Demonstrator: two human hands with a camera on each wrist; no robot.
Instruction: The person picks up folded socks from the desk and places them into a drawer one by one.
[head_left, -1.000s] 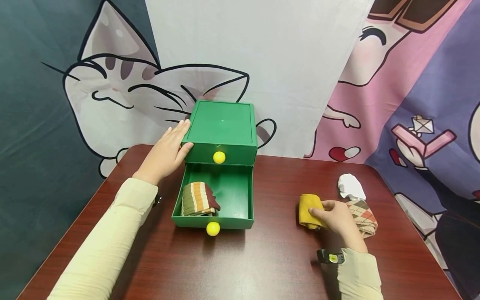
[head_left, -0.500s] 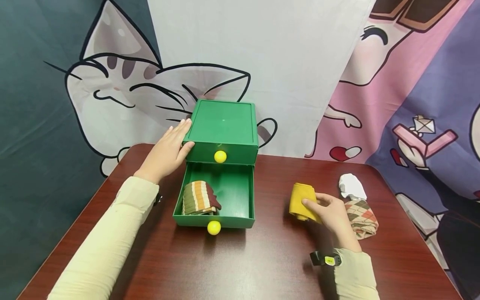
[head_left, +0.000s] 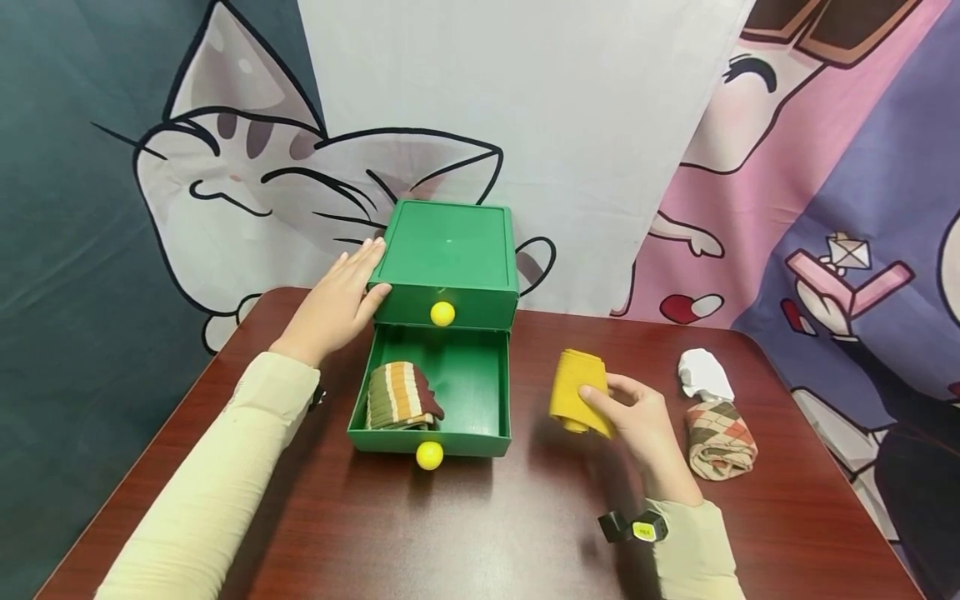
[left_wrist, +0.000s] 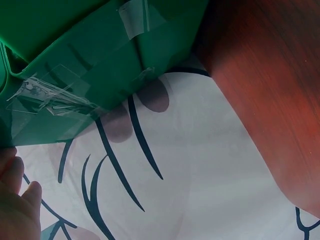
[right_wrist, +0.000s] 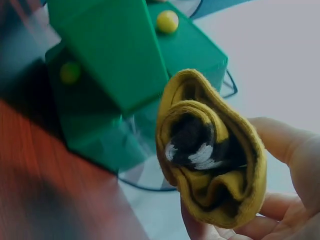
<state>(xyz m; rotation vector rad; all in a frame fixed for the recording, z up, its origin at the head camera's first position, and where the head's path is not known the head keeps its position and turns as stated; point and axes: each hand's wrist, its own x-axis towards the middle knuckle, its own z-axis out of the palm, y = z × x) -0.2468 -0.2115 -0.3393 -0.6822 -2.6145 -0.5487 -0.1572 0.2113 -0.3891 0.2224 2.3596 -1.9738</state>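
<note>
Mustard-yellow, the rolled knit sock bundle [head_left: 576,392] sits pinched in the curled fingers of the right hand [head_left: 637,421], lifted above the dark red wooden table [head_left: 525,533], just right of the open lower drawer [head_left: 480,433] of the green plastic two-drawer box [head_left: 450,250]. A striped rolled sock [head_left: 400,397] lies inside that drawer. The left hand [head_left: 333,304] rests flat, fingers straight, against the box's left side.

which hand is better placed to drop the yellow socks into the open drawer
Likely the right hand: it already grips the yellow socks beside the open drawer. The left hand rests flat against the green cabinet.
</note>
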